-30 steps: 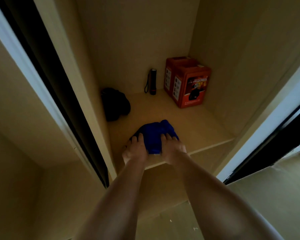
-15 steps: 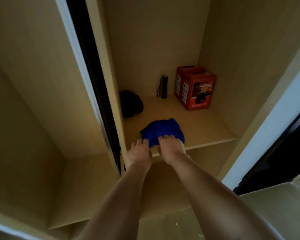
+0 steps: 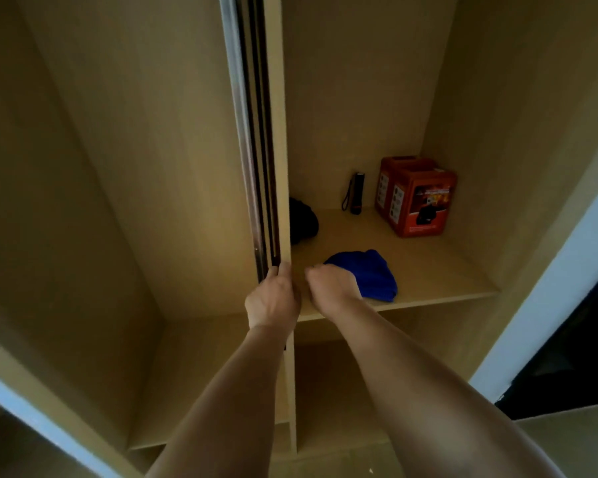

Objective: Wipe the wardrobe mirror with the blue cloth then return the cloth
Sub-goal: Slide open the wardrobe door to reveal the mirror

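Note:
The blue cloth (image 3: 370, 276) lies crumpled on the wardrobe shelf (image 3: 428, 270), near its front edge. My right hand (image 3: 332, 288) hovers just in front of the cloth's left side with its fingers loosely curled and holds nothing. My left hand (image 3: 273, 300) grips the vertical edge of the sliding door (image 3: 252, 150), where its metal strip meets the wooden partition (image 3: 279, 132). The mirror face itself cannot be made out from this angle.
At the back of the shelf stand an orange box (image 3: 416, 198) and a small black torch (image 3: 357, 193). A black object (image 3: 302, 224) lies partly hidden behind the partition. A white frame (image 3: 549, 294) runs down the right, with a lower compartment (image 3: 342, 384) beneath the shelf.
Both hands have come off the cloth, which stays on the shelf. My left hand has moved left and taken hold of the door edge. The view has swung left and up.

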The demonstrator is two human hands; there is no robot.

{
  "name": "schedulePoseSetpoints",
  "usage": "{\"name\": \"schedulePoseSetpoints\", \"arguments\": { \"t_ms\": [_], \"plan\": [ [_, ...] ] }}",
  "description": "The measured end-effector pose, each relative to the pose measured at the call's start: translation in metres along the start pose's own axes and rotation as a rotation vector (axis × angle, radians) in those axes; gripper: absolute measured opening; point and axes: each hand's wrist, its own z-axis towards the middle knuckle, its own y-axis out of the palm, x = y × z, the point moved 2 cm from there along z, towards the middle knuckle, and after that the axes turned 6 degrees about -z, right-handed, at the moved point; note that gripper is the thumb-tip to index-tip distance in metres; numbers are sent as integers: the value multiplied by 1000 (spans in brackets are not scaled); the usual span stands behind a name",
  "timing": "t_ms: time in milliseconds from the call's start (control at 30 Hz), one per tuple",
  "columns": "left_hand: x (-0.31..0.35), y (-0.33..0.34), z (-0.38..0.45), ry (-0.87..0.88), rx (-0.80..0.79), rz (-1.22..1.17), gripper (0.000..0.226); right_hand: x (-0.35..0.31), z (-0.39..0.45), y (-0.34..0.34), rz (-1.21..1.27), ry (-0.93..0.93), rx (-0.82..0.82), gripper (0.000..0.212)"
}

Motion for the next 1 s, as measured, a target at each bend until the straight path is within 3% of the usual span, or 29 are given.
{"name": "schedulePoseSetpoints", "arguments": {
  "t_ms": [167,467,667,1000],
  "plan": [
    [-26,-11,8,-156,-10,-77,22,-34,16,0,53,-3,18,23],
    [-43,-20,20,-266,-8,-192,17,-54,42,-2,166,137,-12,21],
    [-49,-18,23,-131,-103,-161,32,-67,48,0,306,240,-25,18],
    [-56,-14,21,-53,-44,-115,29,-70,39,0,398,312,-32,20]
  ]
}}
